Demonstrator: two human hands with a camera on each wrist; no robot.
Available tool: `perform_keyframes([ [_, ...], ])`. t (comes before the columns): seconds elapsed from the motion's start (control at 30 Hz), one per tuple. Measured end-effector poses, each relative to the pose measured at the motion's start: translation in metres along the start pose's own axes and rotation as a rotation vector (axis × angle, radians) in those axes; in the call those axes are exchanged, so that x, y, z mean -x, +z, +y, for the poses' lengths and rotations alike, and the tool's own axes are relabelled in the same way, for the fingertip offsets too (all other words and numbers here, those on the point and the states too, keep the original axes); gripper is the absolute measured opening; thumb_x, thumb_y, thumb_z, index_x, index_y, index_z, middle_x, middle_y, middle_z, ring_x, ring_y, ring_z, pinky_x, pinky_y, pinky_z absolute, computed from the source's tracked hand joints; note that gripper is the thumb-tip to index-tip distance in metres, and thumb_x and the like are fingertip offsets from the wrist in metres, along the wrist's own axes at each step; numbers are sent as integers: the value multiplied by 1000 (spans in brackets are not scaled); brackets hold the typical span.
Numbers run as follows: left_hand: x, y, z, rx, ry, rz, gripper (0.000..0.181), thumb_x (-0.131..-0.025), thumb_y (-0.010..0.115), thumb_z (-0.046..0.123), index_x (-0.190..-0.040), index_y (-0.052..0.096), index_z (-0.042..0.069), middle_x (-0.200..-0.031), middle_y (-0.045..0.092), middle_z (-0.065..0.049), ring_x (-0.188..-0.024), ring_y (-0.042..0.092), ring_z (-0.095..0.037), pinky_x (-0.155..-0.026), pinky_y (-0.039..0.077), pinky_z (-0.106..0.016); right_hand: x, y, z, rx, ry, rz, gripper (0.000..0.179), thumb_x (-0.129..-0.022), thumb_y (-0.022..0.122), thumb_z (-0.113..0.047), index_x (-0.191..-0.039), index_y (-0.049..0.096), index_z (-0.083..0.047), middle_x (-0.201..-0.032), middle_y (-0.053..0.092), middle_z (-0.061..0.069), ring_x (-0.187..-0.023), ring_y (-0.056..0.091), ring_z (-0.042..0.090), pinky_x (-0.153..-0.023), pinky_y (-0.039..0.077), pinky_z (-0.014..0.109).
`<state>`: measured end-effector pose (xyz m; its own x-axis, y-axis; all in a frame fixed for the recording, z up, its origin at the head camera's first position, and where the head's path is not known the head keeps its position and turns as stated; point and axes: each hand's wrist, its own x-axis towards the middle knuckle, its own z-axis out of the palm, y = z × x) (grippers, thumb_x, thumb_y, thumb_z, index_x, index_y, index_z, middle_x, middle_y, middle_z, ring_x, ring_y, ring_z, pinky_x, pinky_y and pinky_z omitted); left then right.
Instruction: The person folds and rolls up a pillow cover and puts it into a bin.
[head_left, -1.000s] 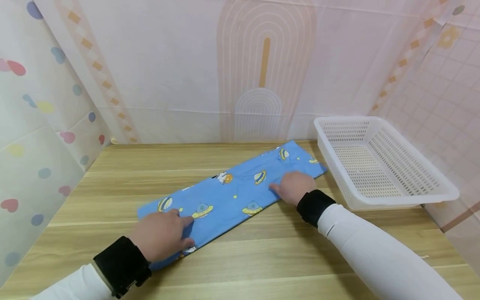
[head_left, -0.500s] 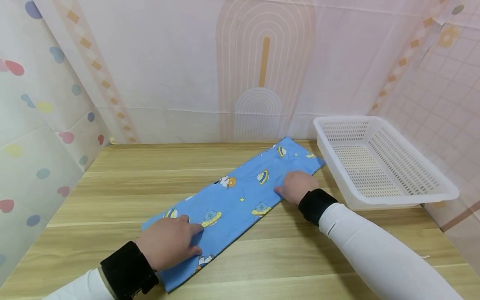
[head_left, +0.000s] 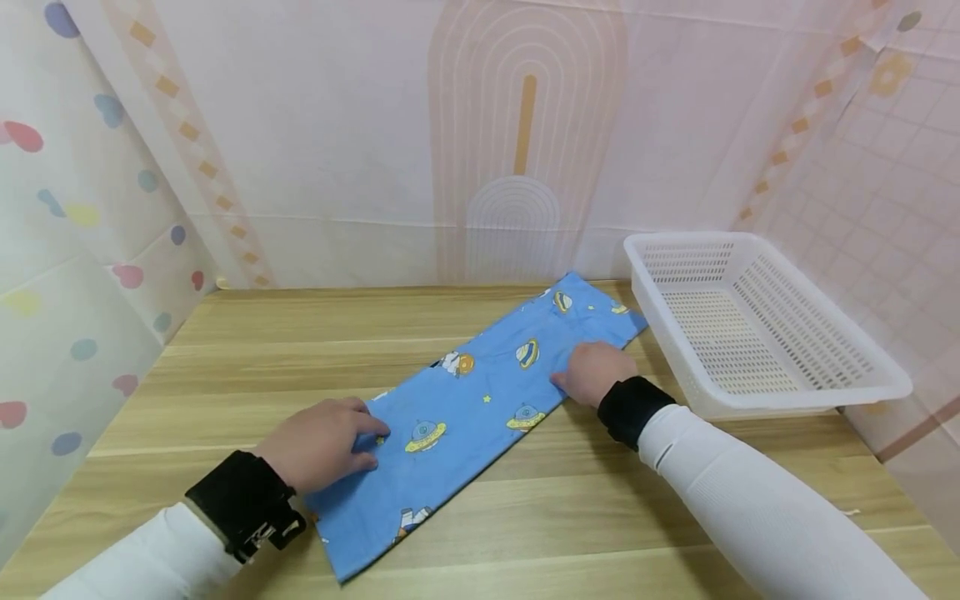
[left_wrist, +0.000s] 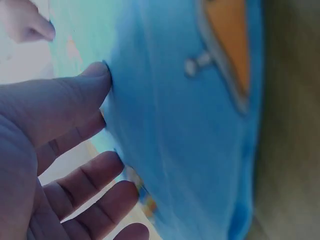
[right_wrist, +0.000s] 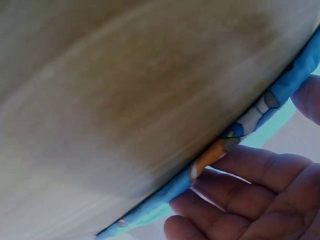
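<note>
A long strip of folded blue cloth, printed with flying saucers, planets and stars, lies slantwise on the table from front left to back right. My left hand rests on its near left part with the fingers spread. In the left wrist view the thumb and fingertips touch the cloth without closing round it. Toward the far right end, my right hand touches the cloth along its right edge. Its loosely bent fingertips meet that edge in the right wrist view. What lies between the cloth's layers is hidden.
A white plastic basket with slotted walls stands at the back right, close to the cloth's far corner. The wood-grain table is bounded by patterned sheets at the back and both sides.
The cloth's near end first shifted toward me and straightened flat. My left hand moved right with it, then slid back left across the cloth. The right hand stays nearly in place.
</note>
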<state>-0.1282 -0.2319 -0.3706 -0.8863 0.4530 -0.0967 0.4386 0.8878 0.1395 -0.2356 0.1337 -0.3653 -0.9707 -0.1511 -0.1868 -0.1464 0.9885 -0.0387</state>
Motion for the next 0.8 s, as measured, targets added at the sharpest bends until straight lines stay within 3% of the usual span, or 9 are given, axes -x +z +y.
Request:
perform_keyframes([
  [0.1, -2, -1, -10, -13, 5, 10, 36, -90, 83, 33, -122, 79, 18, -118, 73, -5, -108, 70, -23, -96, 59, -47, 3, -2, -7, -9, -1, -12, 49, -102, 64, -50, -73, 66, -10, -76, 65, 7, -71, 63, 23, -65, 55, 39],
  [0.2, -4, -2, -16, -17, -2, 13, 35, -90, 84, 32, -122, 79, 18, -117, 72, -4, -105, 69, -21, -94, 59, -47, 9, -1, -21, -4, -71, 6, 49, -102, 63, -49, -67, 62, -14, -73, 63, 4, -69, 61, 21, -64, 55, 39],
  [0.33, -4, -1, -24, -13, -8, 12, 36, -90, 83, 32, -123, 79, 18, -117, 72, -4, -104, 69, -21, -94, 59, -47, 27, 2, -54, 1, -307, 110, 39, -102, 66, -41, -74, 67, -14, -75, 65, 1, -73, 62, 19, -68, 56, 38],
  [0.43, -3, -4, -32, -12, -39, 18, 39, -90, 83, 33, -125, 77, 16, -122, 72, -9, -108, 71, -28, -94, 59, -51, 49, 1, -88, -17, -510, 149, 23, -102, 70, -36, -92, 75, -15, -89, 74, -2, -85, 68, 17, -79, 57, 35],
  [0.53, -1, -10, -45, 2, -108, 8, 47, -88, 84, 33, -127, 72, 10, -121, 73, -13, -106, 72, -32, -90, 59, -54, 70, 0, -126, -35, -654, 97, 19, -102, 70, -35, -108, 77, -18, -106, 78, -6, -99, 70, 13, -89, 57, 30],
  [0.6, -1, -13, -53, 25, -149, -15, 51, -86, 86, 34, -126, 70, 6, -114, 74, -12, -99, 71, -29, -85, 58, -52, 81, 1, -148, -26, -717, 28, 21, -102, 69, -38, -111, 77, -21, -110, 77, -9, -102, 70, 9, -89, 56, 26],
  [0.7, 0, -15, -63, 89, -193, -62, 51, -84, 88, 35, -120, 68, 4, -100, 73, -6, -86, 66, -21, -76, 56, -44, 92, 7, -176, 9, -810, -63, 21, -103, 66, -44, -102, 75, -25, -99, 74, -13, -91, 67, 2, -77, 53, 20],
  [0.8, 0, -14, -72, 148, -217, -80, 44, -84, 88, 33, -111, 68, 5, -93, 71, -2, -80, 62, -17, -71, 53, -38, 99, 16, -199, 44, -875, -133, 27, -104, 62, -49, -87, 66, -29, -80, 62, -15, -74, 58, -1, -62, 46, 19],
])
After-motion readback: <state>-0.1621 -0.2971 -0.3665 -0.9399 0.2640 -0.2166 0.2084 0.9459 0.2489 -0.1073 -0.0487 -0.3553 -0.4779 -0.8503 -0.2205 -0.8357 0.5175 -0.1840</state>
